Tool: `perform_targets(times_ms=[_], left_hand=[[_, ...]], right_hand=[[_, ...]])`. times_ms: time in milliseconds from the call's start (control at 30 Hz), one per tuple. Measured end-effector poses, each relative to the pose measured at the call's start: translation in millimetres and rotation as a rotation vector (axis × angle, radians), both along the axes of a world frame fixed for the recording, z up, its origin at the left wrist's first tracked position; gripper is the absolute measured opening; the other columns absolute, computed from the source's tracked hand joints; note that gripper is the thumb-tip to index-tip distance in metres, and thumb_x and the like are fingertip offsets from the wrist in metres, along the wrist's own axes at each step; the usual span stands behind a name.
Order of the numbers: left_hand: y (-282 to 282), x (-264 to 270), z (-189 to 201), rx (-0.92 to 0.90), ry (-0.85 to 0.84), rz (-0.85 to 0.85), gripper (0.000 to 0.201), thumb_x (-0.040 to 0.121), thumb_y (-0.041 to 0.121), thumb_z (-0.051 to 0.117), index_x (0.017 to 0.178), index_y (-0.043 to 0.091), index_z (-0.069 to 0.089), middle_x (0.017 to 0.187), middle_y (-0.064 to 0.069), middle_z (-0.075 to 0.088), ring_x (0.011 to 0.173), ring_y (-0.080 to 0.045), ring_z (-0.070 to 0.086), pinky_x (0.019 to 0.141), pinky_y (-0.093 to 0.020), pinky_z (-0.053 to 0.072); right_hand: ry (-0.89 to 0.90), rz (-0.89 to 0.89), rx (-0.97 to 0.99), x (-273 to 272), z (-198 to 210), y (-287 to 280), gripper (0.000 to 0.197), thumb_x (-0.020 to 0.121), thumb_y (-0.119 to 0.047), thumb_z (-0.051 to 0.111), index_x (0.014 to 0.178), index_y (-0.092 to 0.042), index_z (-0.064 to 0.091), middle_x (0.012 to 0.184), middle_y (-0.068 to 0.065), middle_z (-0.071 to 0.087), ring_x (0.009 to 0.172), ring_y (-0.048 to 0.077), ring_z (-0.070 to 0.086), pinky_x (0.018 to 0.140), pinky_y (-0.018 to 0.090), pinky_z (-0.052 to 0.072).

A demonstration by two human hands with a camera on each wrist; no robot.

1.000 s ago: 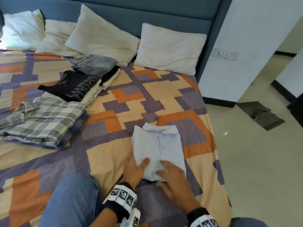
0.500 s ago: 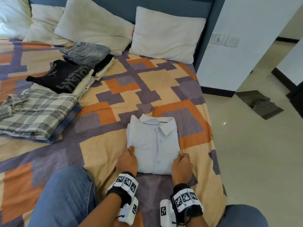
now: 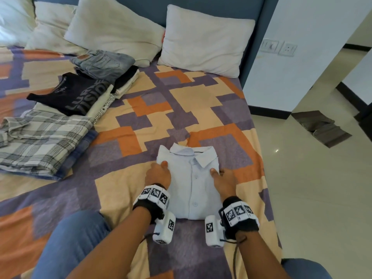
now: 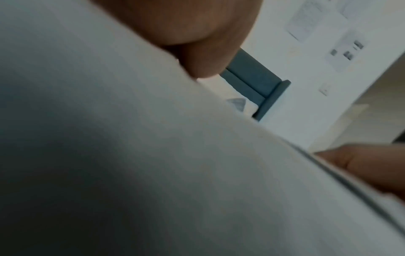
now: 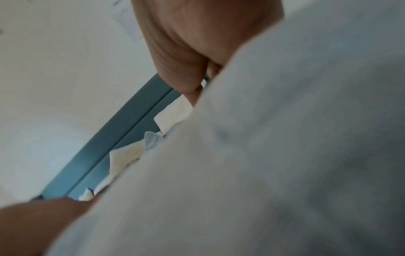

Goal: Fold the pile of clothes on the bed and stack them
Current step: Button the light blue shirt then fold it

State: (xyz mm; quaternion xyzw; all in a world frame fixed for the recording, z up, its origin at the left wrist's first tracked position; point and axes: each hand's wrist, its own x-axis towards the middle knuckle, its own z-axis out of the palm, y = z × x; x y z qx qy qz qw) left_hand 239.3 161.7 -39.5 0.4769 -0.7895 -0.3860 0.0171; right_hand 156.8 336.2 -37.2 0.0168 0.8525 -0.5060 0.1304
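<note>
Gripping smooth rectangular folded shirt (image 3: pixel 191 184), both hands

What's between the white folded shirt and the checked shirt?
Only bare patchwork bedspread lies between the folded white button-up shirt and the grey checked shirt, seen in the head view.

Left hand (image 3: pixel 159 174) and right hand (image 3: pixel 225 179) slid from hem up folded shirt's (image 3: pixel 191 184) sides

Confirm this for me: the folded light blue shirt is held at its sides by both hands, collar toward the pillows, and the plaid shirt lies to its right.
One detail is off. In the head view the plaid shirt lies to the left of the light blue shirt, not the right. The rest holds: the left hand and right hand grip its sides, collar toward the pillows.
</note>
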Motion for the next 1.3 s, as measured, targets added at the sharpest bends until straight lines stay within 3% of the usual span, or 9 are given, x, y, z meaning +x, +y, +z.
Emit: perform_targets(times_ms=[133, 433, 600, 733, 833, 933, 1033, 1233, 1300], left_hand=[[0, 8, -13, -0.077, 0.155, 0.017, 0.044, 0.105, 0.038, 0.028, 0.105, 0.005, 0.058, 0.104, -0.020, 0.064, 0.098, -0.040, 0.058, 0.077, -0.039, 0.041], [0, 17, -1, -0.185, -0.057, 0.041, 0.064, 0.099, 0.057, 0.021, 0.124, 0.005, 0.048, 0.124, -0.022, 0.054, 0.113, -0.042, 0.051, 0.093, -0.047, 0.040], [-30, -26, 6, 0.037, -0.071, -0.140, 0.078, 0.097, 0.059, 0.032, 0.143, -0.005, 0.032, 0.142, -0.026, 0.044, 0.127, -0.041, 0.046, 0.097, -0.044, 0.039], [-56, -39, -4, -0.005, -0.031, -0.232, 0.044, 0.103, 0.040, 0.036, 0.095, 0.003, 0.059, 0.097, -0.018, 0.062, 0.100, -0.039, 0.059, 0.073, -0.036, 0.041], [-63, -28, -12, 0.028, 0.076, -0.133, 0.049, 0.105, 0.033, 0.034, 0.061, 0.010, 0.039, 0.061, -0.007, 0.042, 0.066, -0.029, 0.046, 0.061, -0.033, 0.031], [-61, -18, -19, 0.023, 0.115, -0.011, 0.058, 0.104, 0.043, 0.028, 0.086, -0.002, 0.059, 0.091, -0.022, 0.063, 0.086, -0.033, 0.055, 0.080, -0.038, 0.042], [-43, -2, -17, 0.171, 0.034, 0.025, 0.084, 0.092, 0.071, 0.030, 0.133, -0.001, 0.050, 0.138, -0.025, 0.047, 0.125, -0.041, 0.045, 0.104, -0.044, 0.038], [-9, 20, -19, 0.465, 0.155, 0.011, 0.083, 0.077, 0.056, 0.072, 0.133, 0.002, 0.042, 0.128, -0.012, 0.056, 0.112, -0.033, 0.057, 0.091, -0.037, 0.047], [-13, 22, -12, 0.651, 0.258, 0.105, 0.075, 0.073, 0.053, 0.077, 0.123, 0.002, 0.056, 0.115, -0.013, 0.067, 0.099, -0.031, 0.064, 0.082, -0.038, 0.052]], right_hand=[[0.139, -0.117, -0.059, 9, -5, 7, 0.035, 0.097, -0.019, 0.056, 0.064, -0.015, 0.044, 0.066, 0.000, 0.049, 0.064, 0.018, 0.047, 0.058, 0.031, 0.036], [0.059, -0.028, 0.138, 8, -10, 5, 0.052, 0.100, -0.052, 0.038, 0.079, -0.009, 0.057, 0.085, 0.008, 0.064, 0.082, 0.029, 0.058, 0.073, 0.035, 0.039], [0.027, 0.105, 0.120, -42, -9, -16, 0.034, 0.100, -0.037, 0.050, 0.091, -0.005, 0.059, 0.092, 0.013, 0.061, 0.088, 0.031, 0.058, 0.074, 0.033, 0.039], [-0.071, 0.022, 0.052, -71, -20, -22, 0.036, 0.096, -0.029, 0.058, 0.065, -0.014, 0.048, 0.071, 0.007, 0.051, 0.076, 0.023, 0.050, 0.069, 0.035, 0.037], [-0.108, -0.161, -0.080, -65, -18, -19, 0.041, 0.097, -0.021, 0.054, 0.058, -0.010, 0.047, 0.062, 0.008, 0.048, 0.064, 0.023, 0.047, 0.064, 0.039, 0.038], [-0.142, -0.192, -0.061, -43, -18, -8, 0.035, 0.097, -0.036, 0.052, 0.082, -0.006, 0.062, 0.079, 0.008, 0.061, 0.078, 0.027, 0.057, 0.072, 0.040, 0.049], [-0.160, -0.051, 0.038, -21, -28, 8, 0.059, 0.086, -0.064, 0.056, 0.096, -0.007, 0.065, 0.092, 0.005, 0.066, 0.089, 0.027, 0.063, 0.080, 0.039, 0.052], [-0.317, 0.072, -0.168, 7, -33, 21, 0.076, 0.055, -0.060, 0.087, 0.109, -0.010, 0.068, 0.103, 0.006, 0.074, 0.094, 0.025, 0.070, 0.086, 0.043, 0.057], [-0.349, 0.090, -0.292, 13, -18, 20, 0.053, 0.075, -0.042, 0.082, 0.112, -0.007, 0.069, 0.106, 0.010, 0.074, 0.097, 0.028, 0.071, 0.090, 0.049, 0.056]])
